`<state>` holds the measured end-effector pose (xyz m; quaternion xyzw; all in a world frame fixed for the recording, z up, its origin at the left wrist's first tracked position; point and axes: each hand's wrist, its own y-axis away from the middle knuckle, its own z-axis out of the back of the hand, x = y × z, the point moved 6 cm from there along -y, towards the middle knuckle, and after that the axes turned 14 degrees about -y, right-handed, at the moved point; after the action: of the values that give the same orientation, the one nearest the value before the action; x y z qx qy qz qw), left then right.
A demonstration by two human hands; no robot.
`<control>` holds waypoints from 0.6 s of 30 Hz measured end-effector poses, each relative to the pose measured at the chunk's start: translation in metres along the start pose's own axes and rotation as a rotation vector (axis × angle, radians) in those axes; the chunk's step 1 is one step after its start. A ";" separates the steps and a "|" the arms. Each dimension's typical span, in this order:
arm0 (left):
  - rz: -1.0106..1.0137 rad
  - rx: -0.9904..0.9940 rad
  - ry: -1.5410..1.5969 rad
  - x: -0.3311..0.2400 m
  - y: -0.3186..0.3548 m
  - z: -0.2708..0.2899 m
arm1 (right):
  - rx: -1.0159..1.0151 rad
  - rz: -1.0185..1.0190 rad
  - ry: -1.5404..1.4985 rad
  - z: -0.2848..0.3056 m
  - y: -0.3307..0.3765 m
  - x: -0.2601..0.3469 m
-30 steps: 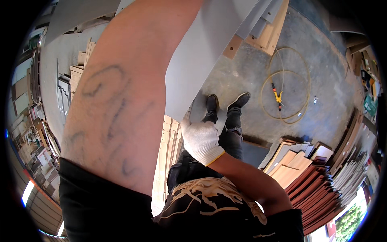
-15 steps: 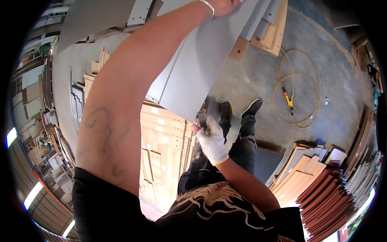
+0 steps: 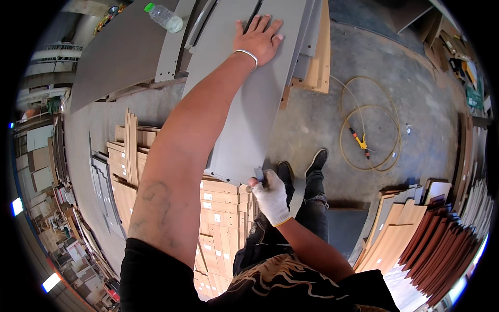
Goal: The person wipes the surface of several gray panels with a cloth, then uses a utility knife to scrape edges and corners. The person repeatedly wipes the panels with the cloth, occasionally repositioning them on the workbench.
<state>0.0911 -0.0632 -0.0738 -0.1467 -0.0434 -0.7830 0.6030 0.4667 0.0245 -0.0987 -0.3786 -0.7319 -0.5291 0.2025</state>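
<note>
A long, flat grey board [image 3: 249,109] is held tilted over the concrete floor [image 3: 332,114], its far end resting on a stack of similar grey panels [image 3: 171,47] at the top of the view. The left hand [image 3: 258,39], bare and with a thin silver bracelet [image 3: 246,55] on the wrist, is laid flat on the far end of the board, fingers spread open and pressed against its surface. The right hand [image 3: 271,196], covered by a white work glove, is closed around a small grey object [image 3: 258,174] at the near right corner of the board; what the object is cannot be told. Below the near edge of the board, light brown wooden panels [image 3: 223,218] are stacked on the floor. A clear plastic bottle with a green cap [image 3: 163,17] lies on the grey panels near the top edge. A coiled yellowish hose [image 3: 369,130] with a yellow and red tool [image 3: 360,141] lies on the floor to the right. Reddish-brown boards [image 3: 431,234] are piled at the lower right. The person's dark shoes [image 3: 301,166] are seen just beyond the gloved hand.
</note>
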 end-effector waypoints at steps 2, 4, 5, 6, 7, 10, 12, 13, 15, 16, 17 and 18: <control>-0.007 -0.011 0.052 -0.014 -0.010 0.003 | -0.042 0.031 -0.252 0.025 -0.004 -0.009; 0.001 0.082 0.133 -0.020 -0.022 0.009 | -0.090 0.135 -0.212 0.043 -0.008 0.003; 0.002 0.127 0.170 -0.023 -0.029 0.014 | -0.106 0.083 -0.226 0.050 -0.009 0.007; 0.014 0.134 0.163 -0.025 -0.031 0.019 | -0.147 0.064 -0.240 0.058 -0.007 0.009; 0.024 0.140 0.156 -0.026 -0.032 0.022 | -0.190 0.046 -0.256 0.065 -0.005 0.010; 0.058 0.130 0.169 -0.030 -0.033 0.026 | -0.305 0.171 -0.394 0.077 0.003 0.017; 0.073 0.140 0.153 -0.032 -0.034 0.021 | -0.359 0.088 -0.346 0.094 0.017 0.011; 0.074 0.096 0.136 -0.033 -0.036 0.023 | -0.326 0.098 -0.316 0.095 0.025 0.014; 0.068 0.098 0.132 -0.032 -0.035 0.021 | -0.281 0.241 0.107 0.096 0.029 0.005; 0.060 0.098 0.135 -0.035 -0.037 0.022 | -0.259 0.309 0.321 0.094 0.031 0.003; 0.069 0.089 0.135 -0.033 -0.036 0.020 | -0.275 0.288 0.302 0.084 0.031 0.015; 0.070 0.097 0.145 -0.033 -0.035 0.017 | -0.263 0.308 0.432 0.076 0.033 0.029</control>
<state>0.0678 -0.0192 -0.0632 -0.0616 -0.0325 -0.7671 0.6378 0.4816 0.1100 -0.0850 -0.3869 -0.5309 -0.6507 0.3809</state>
